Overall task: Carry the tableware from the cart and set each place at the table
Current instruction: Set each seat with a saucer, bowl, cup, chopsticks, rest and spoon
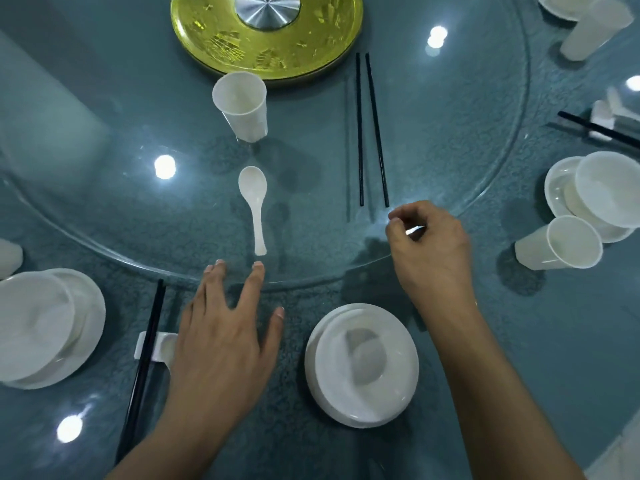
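Observation:
A white spoon [252,202] lies on the glass turntable [104,244], handle toward me, with a white cup [242,105] standing beyond it. A pair of black chopsticks [370,133] lies to the right on the glass. My left hand [225,341] is flat with its fingers spread, and the fingertips are just short of the spoon handle. My right hand [429,251] hovers with curled fingers just below the chopsticks' near ends and grips nothing I can make out. A white bowl on a plate [362,365] sits between my forearms.
A set place at the left has a bowl on a plate [38,327], black chopsticks [145,358] and a white rest [152,346]. At the right are another bowl and plate [609,188], a tipped cup [561,244] and chopsticks [599,128]. A gold disc [266,46] marks the turntable's centre.

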{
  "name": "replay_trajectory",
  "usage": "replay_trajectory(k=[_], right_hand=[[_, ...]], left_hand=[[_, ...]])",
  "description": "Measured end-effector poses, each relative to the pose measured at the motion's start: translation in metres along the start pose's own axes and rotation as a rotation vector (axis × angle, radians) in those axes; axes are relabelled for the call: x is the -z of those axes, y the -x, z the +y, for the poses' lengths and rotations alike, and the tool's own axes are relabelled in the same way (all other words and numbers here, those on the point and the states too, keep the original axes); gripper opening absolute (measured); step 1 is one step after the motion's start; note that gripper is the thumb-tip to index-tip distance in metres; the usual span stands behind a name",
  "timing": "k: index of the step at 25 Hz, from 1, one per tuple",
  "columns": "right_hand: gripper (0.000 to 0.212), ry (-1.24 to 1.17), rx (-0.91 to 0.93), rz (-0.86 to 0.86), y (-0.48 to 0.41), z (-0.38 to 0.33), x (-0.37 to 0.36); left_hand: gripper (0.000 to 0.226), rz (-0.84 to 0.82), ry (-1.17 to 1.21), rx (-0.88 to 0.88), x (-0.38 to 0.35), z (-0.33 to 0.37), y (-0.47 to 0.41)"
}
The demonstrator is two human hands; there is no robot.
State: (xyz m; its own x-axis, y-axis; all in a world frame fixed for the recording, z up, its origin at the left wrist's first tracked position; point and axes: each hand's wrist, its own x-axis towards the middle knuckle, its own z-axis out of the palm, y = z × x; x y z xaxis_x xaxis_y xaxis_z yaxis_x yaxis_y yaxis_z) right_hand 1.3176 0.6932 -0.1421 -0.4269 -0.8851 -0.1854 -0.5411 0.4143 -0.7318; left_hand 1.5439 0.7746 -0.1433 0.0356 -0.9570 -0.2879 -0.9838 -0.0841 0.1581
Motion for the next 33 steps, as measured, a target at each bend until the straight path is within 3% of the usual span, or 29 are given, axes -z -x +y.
replay_trajectory(k=[2, 11, 18, 22, 26, 33], right_hand=[[0.012, 0.035, -0.009, 0.042, -0.006, -0.007, -0.007], [0.053, 0.323, -0.049, 0.069, -0.029, -0.038, -0.034], [0.024, 0.268, -0.096, 0.023, -0.039, -0.040, -0.037], [0.024, 0.304, -0.136, -0.060, -0.046, -0.043, -0.038], [0.025, 0.454, -0.035, -0.073, -0.042, -0.052, -0.038], [0.036, 0.180, -0.104, -0.128, -0.024, -0.046, -0.028]], left_hand=[[0.060, 0.008, 0.002, 0.006, 0.002, -0.005, -0.001], [0.041, 0.057, 0.157, 0.051, 0.011, -0.010, -0.007], [0.026, 0.228, 0.376, -0.045, 0.034, 0.005, -0.015], [0.014, 0.232, 0.448, -0.090, 0.041, 0.027, -0.027], [0.013, 0.195, 0.494, -0.113, 0.045, 0.044, -0.045], [0.017, 0.160, 0.548, -0.174, 0.039, 0.065, -0.067]])
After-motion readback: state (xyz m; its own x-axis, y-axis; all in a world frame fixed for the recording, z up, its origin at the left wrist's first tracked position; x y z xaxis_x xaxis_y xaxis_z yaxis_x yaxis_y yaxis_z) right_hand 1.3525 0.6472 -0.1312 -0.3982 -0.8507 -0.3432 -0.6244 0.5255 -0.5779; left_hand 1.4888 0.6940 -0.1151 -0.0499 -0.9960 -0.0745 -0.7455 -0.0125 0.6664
